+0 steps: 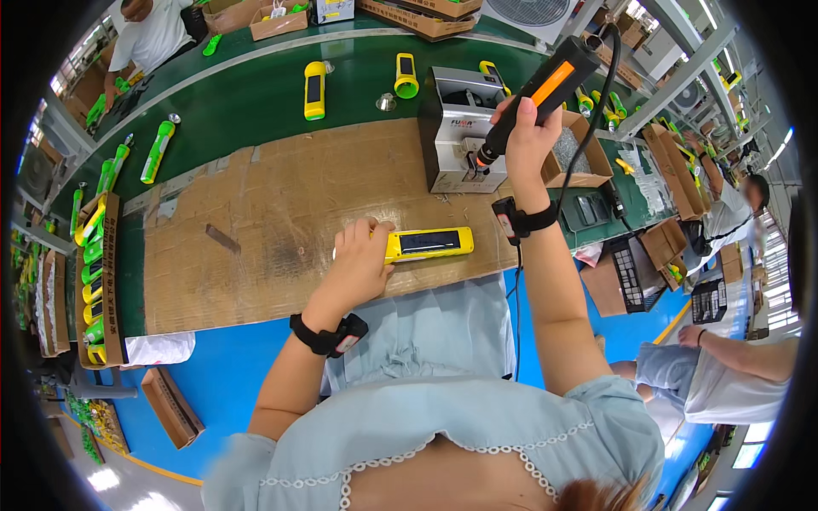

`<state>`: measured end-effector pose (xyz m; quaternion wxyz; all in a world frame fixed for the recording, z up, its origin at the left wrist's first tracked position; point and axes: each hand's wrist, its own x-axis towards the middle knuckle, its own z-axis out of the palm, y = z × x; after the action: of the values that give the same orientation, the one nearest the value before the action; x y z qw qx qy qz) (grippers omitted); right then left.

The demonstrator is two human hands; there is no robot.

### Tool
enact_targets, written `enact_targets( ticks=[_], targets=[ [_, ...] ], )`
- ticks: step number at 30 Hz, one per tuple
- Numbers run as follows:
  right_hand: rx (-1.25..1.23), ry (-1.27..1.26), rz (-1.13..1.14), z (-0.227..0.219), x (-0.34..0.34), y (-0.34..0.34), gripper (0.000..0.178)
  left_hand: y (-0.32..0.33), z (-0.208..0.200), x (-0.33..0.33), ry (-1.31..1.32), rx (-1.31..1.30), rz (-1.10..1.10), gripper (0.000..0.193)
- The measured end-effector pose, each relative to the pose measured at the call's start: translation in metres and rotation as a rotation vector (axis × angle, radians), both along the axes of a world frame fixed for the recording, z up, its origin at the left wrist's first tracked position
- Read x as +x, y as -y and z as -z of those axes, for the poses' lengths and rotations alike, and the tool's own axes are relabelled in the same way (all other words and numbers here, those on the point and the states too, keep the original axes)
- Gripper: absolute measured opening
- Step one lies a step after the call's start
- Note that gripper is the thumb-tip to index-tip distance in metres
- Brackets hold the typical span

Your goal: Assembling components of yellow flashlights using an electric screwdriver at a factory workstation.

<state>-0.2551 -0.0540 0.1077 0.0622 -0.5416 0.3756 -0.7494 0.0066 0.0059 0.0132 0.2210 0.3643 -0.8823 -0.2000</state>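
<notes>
My left hand (360,258) is closed round the left end of a yellow flashlight (430,244). The flashlight lies on a cardboard sheet (247,264), a dark panel facing up along its body. In my right hand (532,140) is a black electric screwdriver (545,89) with an orange stripe, slanting down to the left. Its tip is at the front of a grey metal screw feeder (456,145); whether it touches a screw there is too small to tell. A black cable (596,119) hangs from the screwdriver's upper end.
Yellow flashlights (315,89) stand or lie behind the cardboard, near a small silvery cup (386,102). At the left edge sits a box of green and yellow flashlights (94,289). An open carton (579,153) with clear small parts is right of the feeder. Other people work nearby.
</notes>
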Motion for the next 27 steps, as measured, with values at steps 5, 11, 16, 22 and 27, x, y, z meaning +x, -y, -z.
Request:
enact_targets(
  ticks=[5,11,16,22,27],
  targets=[
    [0.048,0.013,-0.030,-0.002,-0.003,-0.003,0.034,0.003,-0.001,0.000,0.018,0.022,0.010,0.060],
    [0.194,0.218,-0.272,0.010,0.032,-0.036,0.062,0.002,-0.002,0.003,0.042,0.034,-0.005,0.068],
    [0.208,0.172,-0.423,0.014,0.074,-0.054,0.076,0.003,0.004,0.001,0.020,-0.012,-0.016,0.076],
    [0.137,0.223,-0.627,0.020,0.095,-0.044,0.063,0.001,0.003,0.003,0.016,0.004,-0.017,0.076],
    [0.177,0.226,-0.650,0.030,0.102,-0.036,0.059,0.003,0.006,0.002,-0.013,0.008,-0.022,0.079]
  ],
)
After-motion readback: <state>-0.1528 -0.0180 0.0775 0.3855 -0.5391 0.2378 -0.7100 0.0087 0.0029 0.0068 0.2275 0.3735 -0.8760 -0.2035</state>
